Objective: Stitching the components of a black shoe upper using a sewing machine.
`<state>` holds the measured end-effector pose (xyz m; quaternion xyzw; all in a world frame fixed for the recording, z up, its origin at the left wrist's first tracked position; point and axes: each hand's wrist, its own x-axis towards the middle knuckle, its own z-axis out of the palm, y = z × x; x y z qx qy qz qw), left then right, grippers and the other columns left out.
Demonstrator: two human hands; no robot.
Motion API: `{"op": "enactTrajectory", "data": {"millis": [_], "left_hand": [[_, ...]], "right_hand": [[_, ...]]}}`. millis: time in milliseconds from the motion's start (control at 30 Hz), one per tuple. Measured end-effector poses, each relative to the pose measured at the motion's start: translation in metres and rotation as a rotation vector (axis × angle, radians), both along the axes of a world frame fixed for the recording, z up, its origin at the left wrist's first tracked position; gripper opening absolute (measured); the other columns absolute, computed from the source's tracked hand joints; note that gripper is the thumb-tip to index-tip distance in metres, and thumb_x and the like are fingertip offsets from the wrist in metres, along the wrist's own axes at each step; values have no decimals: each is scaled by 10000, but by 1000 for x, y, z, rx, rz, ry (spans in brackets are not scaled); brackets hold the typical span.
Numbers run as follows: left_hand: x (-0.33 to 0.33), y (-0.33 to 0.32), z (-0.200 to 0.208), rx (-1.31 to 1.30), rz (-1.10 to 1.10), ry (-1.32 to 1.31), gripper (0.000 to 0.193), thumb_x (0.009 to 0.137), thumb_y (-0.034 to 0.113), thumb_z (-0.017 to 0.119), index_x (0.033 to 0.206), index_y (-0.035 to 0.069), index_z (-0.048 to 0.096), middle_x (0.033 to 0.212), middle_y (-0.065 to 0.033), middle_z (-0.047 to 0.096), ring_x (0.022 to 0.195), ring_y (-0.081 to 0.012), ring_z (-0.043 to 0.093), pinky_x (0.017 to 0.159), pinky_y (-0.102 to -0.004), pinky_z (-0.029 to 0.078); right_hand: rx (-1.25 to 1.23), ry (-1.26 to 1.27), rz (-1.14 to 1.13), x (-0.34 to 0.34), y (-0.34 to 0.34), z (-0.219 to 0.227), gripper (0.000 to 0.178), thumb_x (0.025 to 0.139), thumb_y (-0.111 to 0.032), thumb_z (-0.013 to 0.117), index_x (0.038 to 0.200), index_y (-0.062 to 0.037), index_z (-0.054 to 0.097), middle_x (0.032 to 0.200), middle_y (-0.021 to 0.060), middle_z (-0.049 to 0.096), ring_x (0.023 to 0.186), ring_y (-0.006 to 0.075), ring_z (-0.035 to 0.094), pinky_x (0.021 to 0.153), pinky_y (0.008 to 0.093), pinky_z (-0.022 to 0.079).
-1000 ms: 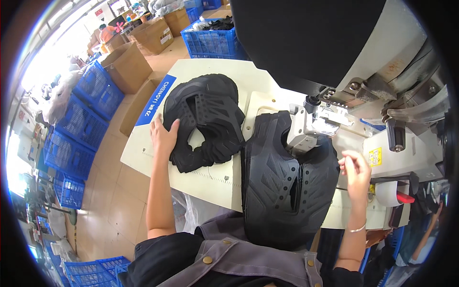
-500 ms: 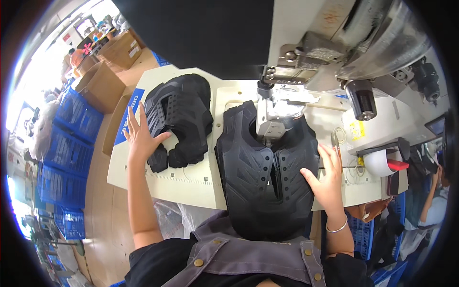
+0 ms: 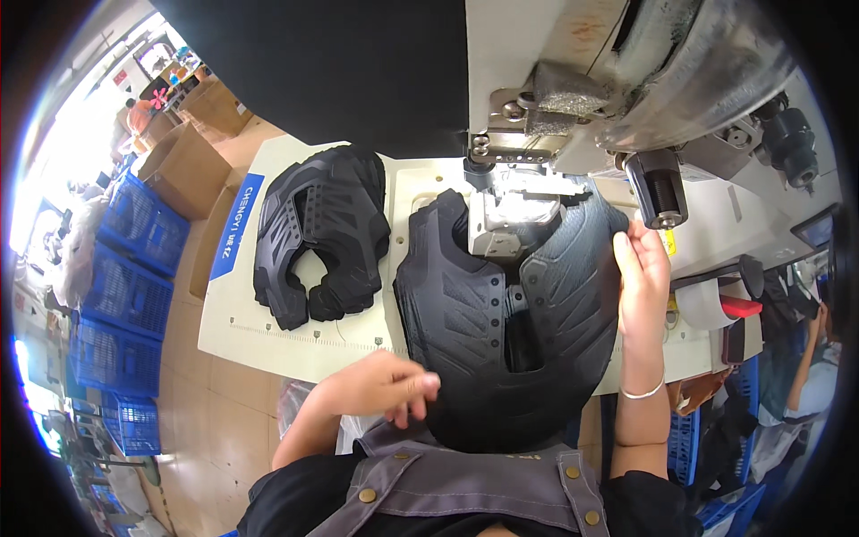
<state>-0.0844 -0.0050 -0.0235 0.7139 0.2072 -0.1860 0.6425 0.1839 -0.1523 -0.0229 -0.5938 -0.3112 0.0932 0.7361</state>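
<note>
A black shoe upper with eyelets along both sides of its slit lies under the sewing machine head, its toe part hanging over the table's front edge. My right hand pinches the upper's right edge between thumb and fingers, lifting that side somewhat. My left hand is beside the upper's lower left edge, fingers loosely bent and thumb apart, with nothing seen in it. Farther left, a pile of black shoe uppers rests on the pale machine table. The machine hides where it meets the upper.
Blue crates and open cardboard boxes stand on the floor at left. A black cylindrical machine part hangs near my right hand. A red object sits at the table's right side. Another person's arm shows at far right.
My left hand has come from beside the pile down to the upper's lower left edge. My right hand has moved up and closed on the right edge, which is now raised and turned.
</note>
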Motion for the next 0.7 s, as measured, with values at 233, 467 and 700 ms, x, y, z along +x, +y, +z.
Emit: {"op": "enactTrajectory", "data": {"millis": [233,467,700], "left_hand": [[39,4,-32,508,707,-493,355,771,166,665,1034,-36,539,663,-4,515,488,-27,452,443,-177,375],[50,25,-43,489,723,-459,482,732,142,701,1145,-15,508,782,5,448,485,0,411,438,-163,358],[52,25,-40,745,818,-710,412,695,173,713,1039,13,552,933,-73,534,645,-80,472,542,-214,407]], "right_hand": [[-290,-511,-251,15,14,-48,192,841,-28,484,993,9,595,784,93,629,732,149,592,647,261,445],[-457,-579,-365,0,10,-40,109,836,-45,494,913,20,532,830,148,592,786,265,586,726,316,445],[-204,-305,-255,-9,11,-24,63,871,-44,442,894,2,478,772,29,486,709,102,456,677,235,385]]}}
